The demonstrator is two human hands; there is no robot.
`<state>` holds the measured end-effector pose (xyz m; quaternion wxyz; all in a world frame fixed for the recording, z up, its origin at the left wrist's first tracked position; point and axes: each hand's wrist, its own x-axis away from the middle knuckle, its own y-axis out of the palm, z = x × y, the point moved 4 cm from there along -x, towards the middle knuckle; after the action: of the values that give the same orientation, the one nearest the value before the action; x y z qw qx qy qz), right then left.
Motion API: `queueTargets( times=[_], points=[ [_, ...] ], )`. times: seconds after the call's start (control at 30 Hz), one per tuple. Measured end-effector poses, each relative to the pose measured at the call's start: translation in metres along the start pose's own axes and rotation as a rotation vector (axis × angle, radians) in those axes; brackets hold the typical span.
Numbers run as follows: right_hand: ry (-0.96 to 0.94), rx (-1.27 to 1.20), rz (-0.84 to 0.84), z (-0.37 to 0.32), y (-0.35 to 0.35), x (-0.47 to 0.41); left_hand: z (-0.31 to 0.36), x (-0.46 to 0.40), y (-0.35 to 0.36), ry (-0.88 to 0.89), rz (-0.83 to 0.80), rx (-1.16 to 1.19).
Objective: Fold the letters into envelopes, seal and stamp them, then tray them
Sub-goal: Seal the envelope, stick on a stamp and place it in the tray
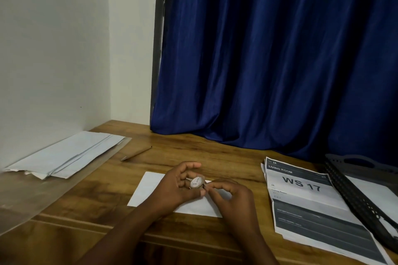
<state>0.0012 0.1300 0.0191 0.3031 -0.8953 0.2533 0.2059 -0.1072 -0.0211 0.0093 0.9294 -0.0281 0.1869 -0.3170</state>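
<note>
A white envelope (148, 189) lies flat on the wooden desk in front of me, partly under both hands. My left hand (178, 187) holds a small round roll (197, 182), which looks like tape or stickers, just above the envelope. My right hand (232, 198) pinches at the roll's right edge with thumb and forefinger. A stack of printed letters (305, 200), the top one marked "WS 17", lies to the right. A dark mesh tray (353, 191) with a white sheet in it stands at the far right.
A pile of white envelopes (66, 157) rests on a clear plastic sheet (25, 198) at the left by the wall. A pen (135, 153) lies behind the envelope. A blue curtain (269, 60) hangs over the desk's back edge.
</note>
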Motion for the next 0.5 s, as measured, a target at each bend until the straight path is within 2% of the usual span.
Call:
queueTargets(
  times=[0.23, 0.5],
  points=[
    [0.023, -0.076, 0.002, -0.0018, -0.0007, 0.0015, -0.0003, 0.0007, -0.0053, -0.015, 0.068, -0.007],
    [0.083, -0.109, 0.013, -0.0003, -0.0018, 0.0019, 0.0006, 0.0005, -0.0051, -0.008, 0.065, 0.017]
  ],
)
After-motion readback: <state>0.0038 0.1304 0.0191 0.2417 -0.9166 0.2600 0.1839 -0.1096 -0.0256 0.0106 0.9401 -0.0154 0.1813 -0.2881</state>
